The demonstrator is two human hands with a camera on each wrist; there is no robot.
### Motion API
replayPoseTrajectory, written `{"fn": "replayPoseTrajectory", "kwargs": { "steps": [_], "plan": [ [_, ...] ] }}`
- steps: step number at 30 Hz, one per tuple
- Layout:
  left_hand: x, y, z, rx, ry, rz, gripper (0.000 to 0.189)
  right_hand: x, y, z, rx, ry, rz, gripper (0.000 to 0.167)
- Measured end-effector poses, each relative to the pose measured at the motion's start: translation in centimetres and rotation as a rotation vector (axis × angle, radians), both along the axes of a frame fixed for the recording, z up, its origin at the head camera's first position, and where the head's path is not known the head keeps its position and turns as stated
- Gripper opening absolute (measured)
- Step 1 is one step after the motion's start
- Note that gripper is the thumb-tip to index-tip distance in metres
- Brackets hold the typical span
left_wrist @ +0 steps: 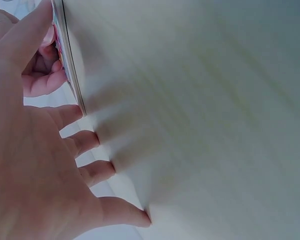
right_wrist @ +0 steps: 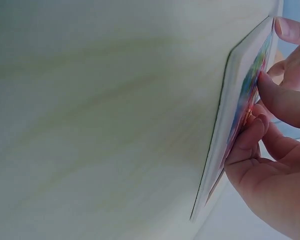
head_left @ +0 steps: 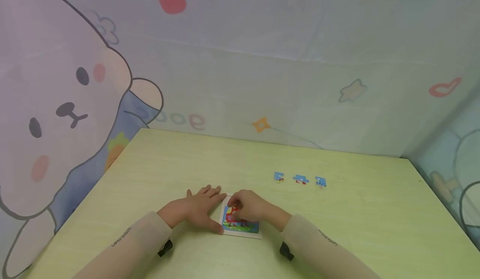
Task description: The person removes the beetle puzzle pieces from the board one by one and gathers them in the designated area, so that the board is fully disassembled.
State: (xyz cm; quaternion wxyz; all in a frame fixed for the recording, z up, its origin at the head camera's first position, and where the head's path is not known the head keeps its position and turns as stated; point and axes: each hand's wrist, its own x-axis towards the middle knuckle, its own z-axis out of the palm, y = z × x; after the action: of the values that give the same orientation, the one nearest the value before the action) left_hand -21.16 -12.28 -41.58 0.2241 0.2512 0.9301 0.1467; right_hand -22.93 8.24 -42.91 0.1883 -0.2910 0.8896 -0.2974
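A small jigsaw board point(head_left: 241, 234) with a pale border and a colourful picture of red, blue and green lies flat near the table's front. My left hand point(head_left: 202, 208) spreads its fingers beside it, with thumb and index fingertip at its left edge; the other fingertips rest on the table in the left wrist view. Over the picture is my right hand point(head_left: 249, 206), fingers bent and thumb point(right_wrist: 275, 95) touching the picture point(right_wrist: 250, 82) in the right wrist view. I cannot tell whether a puzzle piece is pinched there; the fingers cover part of the picture.
Beyond the board, to the right, lie three loose blue and red puzzle pieces: a left one point(head_left: 278, 176), a middle one point(head_left: 301, 179) and a right one point(head_left: 321, 182). The pale table point(head_left: 375, 212) meets a printed cloth backdrop point(head_left: 240, 62) at its far edge.
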Motion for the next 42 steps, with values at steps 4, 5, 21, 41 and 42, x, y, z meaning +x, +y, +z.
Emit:
{"fn": "replayPoseTrajectory", "kwargs": {
  "steps": [4,5,21,41,42],
  "plan": [
    [-0.13,0.03,-0.24,-0.007,0.015,0.001,0.089,-0.04,-0.03,-0.05,0.009,0.001,0.000,0.019],
    [-0.16,0.01,-0.34,-0.009,0.019,0.000,0.088,-0.06,-0.06,-0.08,0.010,-0.001,-0.001,0.019],
    [-0.09,0.09,-0.69,-0.013,0.037,0.009,0.087,-0.16,0.09,-0.19,-0.038,-0.018,-0.010,0.017],
    [-0.03,0.15,-0.55,-0.022,0.035,0.010,0.087,-0.56,0.75,-0.45,-0.119,-0.094,0.000,0.012],
    [-0.02,0.16,-0.51,-0.023,0.036,0.010,0.087,-0.58,0.79,-0.46,-0.125,-0.096,0.001,0.012]
  ]
}}
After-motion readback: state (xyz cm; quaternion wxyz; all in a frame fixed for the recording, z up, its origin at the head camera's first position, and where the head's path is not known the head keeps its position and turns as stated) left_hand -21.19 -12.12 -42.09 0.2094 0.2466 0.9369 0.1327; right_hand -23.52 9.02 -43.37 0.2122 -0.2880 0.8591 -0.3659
